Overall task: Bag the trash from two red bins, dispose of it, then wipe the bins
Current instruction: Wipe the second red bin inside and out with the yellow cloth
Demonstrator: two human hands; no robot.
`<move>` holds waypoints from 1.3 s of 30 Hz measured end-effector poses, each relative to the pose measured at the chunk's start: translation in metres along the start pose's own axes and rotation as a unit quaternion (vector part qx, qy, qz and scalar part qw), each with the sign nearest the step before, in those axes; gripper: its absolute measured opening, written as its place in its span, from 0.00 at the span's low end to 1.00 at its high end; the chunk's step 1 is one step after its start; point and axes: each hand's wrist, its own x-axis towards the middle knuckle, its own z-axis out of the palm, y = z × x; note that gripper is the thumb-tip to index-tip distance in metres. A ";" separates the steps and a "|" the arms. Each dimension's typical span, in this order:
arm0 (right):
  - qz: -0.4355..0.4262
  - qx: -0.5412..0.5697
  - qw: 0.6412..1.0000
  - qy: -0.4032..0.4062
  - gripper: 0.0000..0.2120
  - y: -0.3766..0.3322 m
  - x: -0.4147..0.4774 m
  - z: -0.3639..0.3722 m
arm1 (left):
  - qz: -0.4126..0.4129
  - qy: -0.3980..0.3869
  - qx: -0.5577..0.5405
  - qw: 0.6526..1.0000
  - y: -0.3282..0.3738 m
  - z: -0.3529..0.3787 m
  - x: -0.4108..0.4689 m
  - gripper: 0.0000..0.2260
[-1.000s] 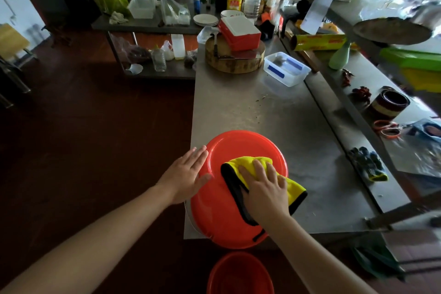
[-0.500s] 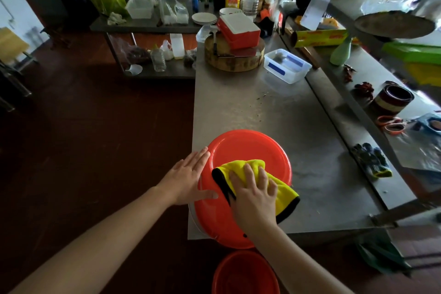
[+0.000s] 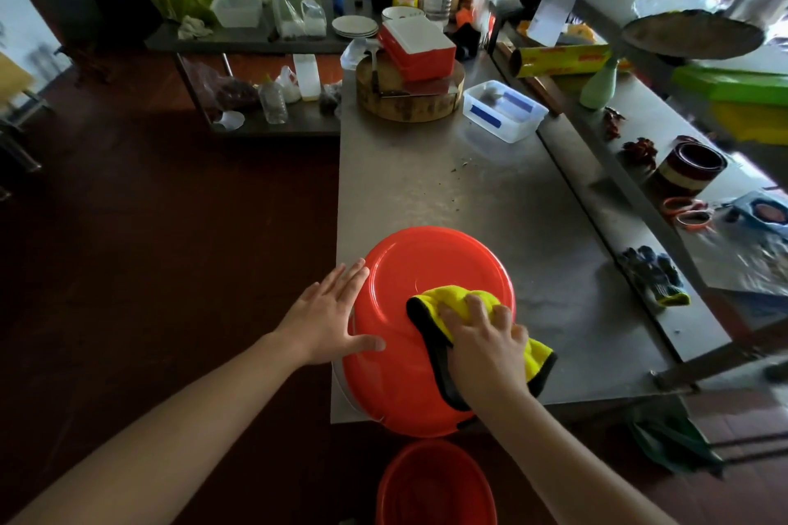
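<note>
A red bin (image 3: 409,269) lies upside down on the near left corner of the steel table (image 3: 447,192), its base facing up and its near side overhanging the edge. My left hand (image 3: 328,311) rests flat against the bin's left side, fingers spread and thumb on the base. My right hand (image 3: 482,345) presses a yellow cloth (image 3: 452,294) with a black border onto the right part of the base, fingers bent over the bunched fabric. A second red bin (image 3: 435,486) stands upright on the floor just below.
At the table's far end are a round wooden block (image 3: 409,98) carrying a red box (image 3: 418,47) and a clear plastic tub (image 3: 503,111). A raised shelf (image 3: 639,183) with gloves (image 3: 652,273) runs along the right. Dark floor (image 3: 170,226) lies left.
My right hand slid the cloth left across the bin's base, then back to the right, and the cloth is more bunched. My left hand stayed on the bin's left side.
</note>
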 end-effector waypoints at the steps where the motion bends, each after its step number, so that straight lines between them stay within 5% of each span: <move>1: -0.010 0.006 1.000 0.000 0.29 -0.013 -0.005 0.003 | -0.001 -0.002 -0.001 1.000 0.000 0.000 0.000 0.58; 13: -0.080 0.012 0.997 -0.021 0.27 -0.033 -0.007 -0.003 | -0.002 -0.001 -0.048 0.999 0.002 -0.001 -0.001 0.58; 24: -0.012 -0.049 0.999 -0.009 0.21 -0.073 0.097 -0.023 | 0.015 0.034 -0.120 0.992 0.002 -0.006 -0.001 0.58; 32: -0.090 -0.055 0.994 -0.036 0.31 -0.056 0.014 -0.010 | -0.008 -0.009 -0.116 0.993 -0.002 0.001 0.000 0.59; 39: -0.086 -0.066 0.994 -0.030 0.27 -0.036 0.013 -0.013 | -0.008 -0.009 -0.109 0.994 -0.002 -0.002 0.001 0.59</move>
